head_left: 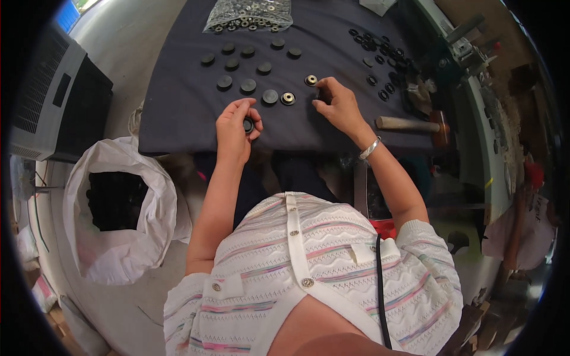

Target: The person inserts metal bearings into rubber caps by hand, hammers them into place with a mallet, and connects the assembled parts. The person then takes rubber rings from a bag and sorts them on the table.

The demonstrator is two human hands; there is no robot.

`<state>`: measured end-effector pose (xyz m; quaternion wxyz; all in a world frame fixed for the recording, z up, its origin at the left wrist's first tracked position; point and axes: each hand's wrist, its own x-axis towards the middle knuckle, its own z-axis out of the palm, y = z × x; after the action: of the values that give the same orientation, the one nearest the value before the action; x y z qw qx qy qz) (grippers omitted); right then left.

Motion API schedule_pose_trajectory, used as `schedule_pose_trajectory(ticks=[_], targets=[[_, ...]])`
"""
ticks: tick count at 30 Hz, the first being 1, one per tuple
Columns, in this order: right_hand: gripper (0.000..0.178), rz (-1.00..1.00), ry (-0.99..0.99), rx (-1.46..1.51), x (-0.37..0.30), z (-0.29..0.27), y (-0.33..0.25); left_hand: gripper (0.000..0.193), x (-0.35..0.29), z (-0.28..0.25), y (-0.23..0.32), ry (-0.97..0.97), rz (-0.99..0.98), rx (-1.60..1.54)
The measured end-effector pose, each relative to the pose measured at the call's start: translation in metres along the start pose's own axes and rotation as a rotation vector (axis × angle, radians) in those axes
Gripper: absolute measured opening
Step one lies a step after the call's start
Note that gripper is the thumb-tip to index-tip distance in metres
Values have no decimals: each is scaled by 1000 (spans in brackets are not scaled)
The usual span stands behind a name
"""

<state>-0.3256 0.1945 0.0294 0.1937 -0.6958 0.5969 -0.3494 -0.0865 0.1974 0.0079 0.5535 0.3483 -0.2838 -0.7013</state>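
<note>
My left hand (231, 123) is closed around a round black cap (248, 124) close to the table's front edge. Over the cloth to the right, my right hand (344, 110) pinches a dark round piece (322, 97), mostly hidden by the fingers. Just beyond those fingers lies a brass-coloured metal bearing (311, 80). Between my hands a second bearing (288, 98), seated in a dark ring, sits beside a black disc (270, 97). Several more black discs (247, 86) are spread farther back on the left.
A dark cloth covers the table (184, 101). At the back stands a clear bag of bearings (249, 15). Several black rings (383, 59) lie at the right, near a wooden-handled hammer (409, 125). Left of the table, a white sack (127, 249) holds black pieces beside a grey machine (65, 89).
</note>
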Motion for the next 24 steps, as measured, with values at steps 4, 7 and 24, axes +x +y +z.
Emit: schedule_pose_trajectory(ticks=[4,7,24], targets=[[33,-109,82,-304,-19,-15,7,16,3,2,4,-20,49,6],[31,-136,31,-405,-25,-16,17,16,3,0,-1,-12,43,27],[32,-284,-280,-428,30,23,-25,15,1,-1,-1,-19,22,29]])
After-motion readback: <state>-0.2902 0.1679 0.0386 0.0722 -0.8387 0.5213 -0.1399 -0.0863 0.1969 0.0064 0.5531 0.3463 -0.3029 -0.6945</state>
